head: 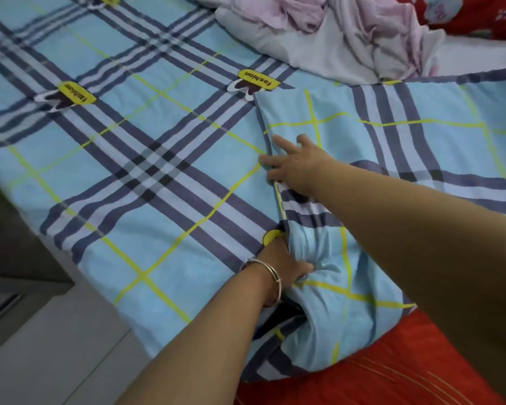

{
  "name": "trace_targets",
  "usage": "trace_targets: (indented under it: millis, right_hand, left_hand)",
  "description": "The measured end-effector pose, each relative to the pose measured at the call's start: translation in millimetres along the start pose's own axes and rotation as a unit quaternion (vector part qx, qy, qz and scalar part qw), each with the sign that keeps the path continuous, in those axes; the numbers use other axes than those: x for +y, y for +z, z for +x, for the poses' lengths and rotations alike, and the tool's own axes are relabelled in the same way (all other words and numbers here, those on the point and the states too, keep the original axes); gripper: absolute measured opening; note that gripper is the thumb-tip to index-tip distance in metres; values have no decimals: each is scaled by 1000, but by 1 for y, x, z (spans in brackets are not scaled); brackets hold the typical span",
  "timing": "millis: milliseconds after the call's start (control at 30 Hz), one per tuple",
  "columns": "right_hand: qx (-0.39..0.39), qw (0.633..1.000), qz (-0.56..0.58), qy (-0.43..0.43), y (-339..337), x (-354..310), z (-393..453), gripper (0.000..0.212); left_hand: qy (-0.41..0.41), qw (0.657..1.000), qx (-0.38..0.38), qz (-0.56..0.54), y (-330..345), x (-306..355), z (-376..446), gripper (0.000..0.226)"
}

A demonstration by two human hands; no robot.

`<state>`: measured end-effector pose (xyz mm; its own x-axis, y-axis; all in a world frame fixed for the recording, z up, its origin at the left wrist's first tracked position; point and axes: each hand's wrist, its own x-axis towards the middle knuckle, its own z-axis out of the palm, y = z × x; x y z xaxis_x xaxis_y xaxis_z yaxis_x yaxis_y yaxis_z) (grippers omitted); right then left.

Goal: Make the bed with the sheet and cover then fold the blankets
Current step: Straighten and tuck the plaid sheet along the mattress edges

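1. Nearest, left hand (287, 266) with bracelet (262, 270) clenches a bunched corner of the plaid cover (392, 159).
2. Right hand (295, 165) lies flat, fingers spread, on the cover's folded edge.
3. Cover sits on the matching sheet (114, 171); pink blanket (348, 33) crumpled far right.

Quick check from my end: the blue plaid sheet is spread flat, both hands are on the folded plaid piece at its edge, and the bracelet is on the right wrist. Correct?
Not quite. The bracelet is on the left wrist, as the head view shows. The rest holds: the blue plaid sheet lies spread flat, the left hand grips bunched cloth of the folded plaid piece, and the right hand rests open on its edge.
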<state>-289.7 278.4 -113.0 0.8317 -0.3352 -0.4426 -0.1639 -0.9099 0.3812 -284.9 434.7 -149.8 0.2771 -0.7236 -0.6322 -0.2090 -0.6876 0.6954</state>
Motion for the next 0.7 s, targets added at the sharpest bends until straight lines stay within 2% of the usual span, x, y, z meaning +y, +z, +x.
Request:
trace_targets:
  millis: [133,333,433,567,633,700]
  right_hand:
    - [-15,993,-93,64,-1,1,3,40]
    - [-91,981,44,163,-8,7,-23,38]
    - [-98,978,43,177,-10,9,-49,37]
    - [-123,968,52,212,-10,11,-86,38]
    - [-133,961,77,232,-9,11,-103,39]
    - [-161,951,99,246,-9,9,-124,38]
  left_hand:
    - [-14,999,8,35,-2,-1,-4,56]
    - [-28,991,23,129,5,-2,-16,44]
    - [15,983,31,180,10,7,-30,51]
    - [38,981,18,187,24,18,-53,43]
    - [47,988,5,147,34,16,-61,65]
    - [44,996,-54,53,41,15,-73,80]
